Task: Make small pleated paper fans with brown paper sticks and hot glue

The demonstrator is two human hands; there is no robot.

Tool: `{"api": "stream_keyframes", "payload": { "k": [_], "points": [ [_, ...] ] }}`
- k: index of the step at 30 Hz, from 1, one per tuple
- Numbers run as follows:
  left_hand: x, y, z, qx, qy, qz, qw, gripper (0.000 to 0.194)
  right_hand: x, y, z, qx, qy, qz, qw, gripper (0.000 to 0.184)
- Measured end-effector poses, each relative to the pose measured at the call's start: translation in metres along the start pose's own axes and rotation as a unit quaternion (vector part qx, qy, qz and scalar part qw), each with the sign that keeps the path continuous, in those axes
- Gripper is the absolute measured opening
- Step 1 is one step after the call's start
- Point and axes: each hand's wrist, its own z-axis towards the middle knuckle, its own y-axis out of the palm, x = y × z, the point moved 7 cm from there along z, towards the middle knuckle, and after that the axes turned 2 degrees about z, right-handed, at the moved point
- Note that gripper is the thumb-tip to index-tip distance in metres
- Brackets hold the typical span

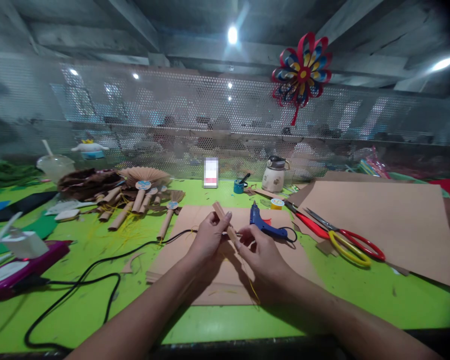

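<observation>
My left hand is closed round a narrow folded strip of brown paper, thumb pressed on its face. The strip tilts up to the left. My right hand pinches its lower end, fingers curled. From there a yellow thread hangs towards the sheets. Below both hands lies a stack of brown paper sheets. A blue glue gun rests on the stack just beyond my right hand.
Paper fans with rolled handles lie at the left. A black cord runs to a purple power strip. Scissors lie right, on large brown sheets. A bottle, a blue tape roll and a phone stand behind.
</observation>
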Motion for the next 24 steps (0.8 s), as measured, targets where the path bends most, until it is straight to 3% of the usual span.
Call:
{"api": "stream_keyframes", "payload": {
  "k": [7,12,18,24],
  "points": [
    [0.004,0.004,-0.003,-0.004,0.016,0.003,1.000,0.041,0.022,0.014,-0.001,-0.043,0.085,0.127,0.987,0.027],
    [0.002,0.015,-0.014,-0.066,-0.050,-0.035,0.996,0.042,0.026,0.011,0.000,-0.021,0.121,0.208,0.970,0.026],
    [0.001,0.019,-0.014,-0.133,-0.065,-0.012,0.989,0.049,0.018,-0.002,0.004,0.005,0.108,0.208,0.972,0.030],
    [-0.009,0.014,-0.013,-0.112,-0.098,-0.024,0.989,0.039,0.016,0.009,-0.005,-0.005,0.138,0.279,0.950,0.037]
  ]
}}
